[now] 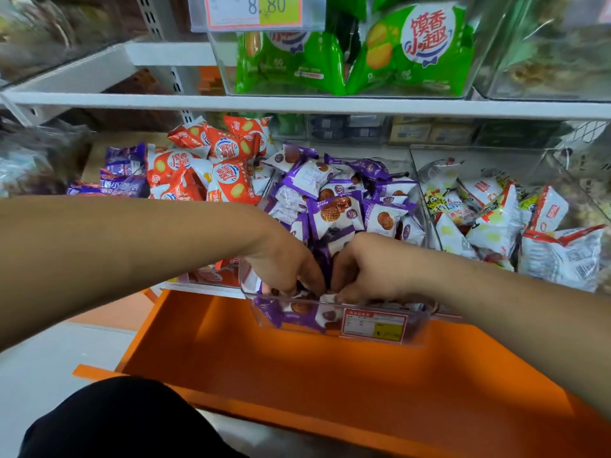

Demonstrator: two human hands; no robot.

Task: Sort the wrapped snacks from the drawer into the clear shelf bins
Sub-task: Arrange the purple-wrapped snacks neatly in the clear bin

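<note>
Shelf [297, 105] above orange drawer [330, 375]; left hand [284, 266] and right hand [367, 269] tight around purple snacks [334, 209] in clear bin [418, 325].

Bright, even light falls from above, and soft dark shadows lie across the orange drawer [297, 368]. The upper left is smeared with blur, the price tag [254, 9] reads soft, and pale glare streaks the clear bin [545, 61] at the upper right.
</note>
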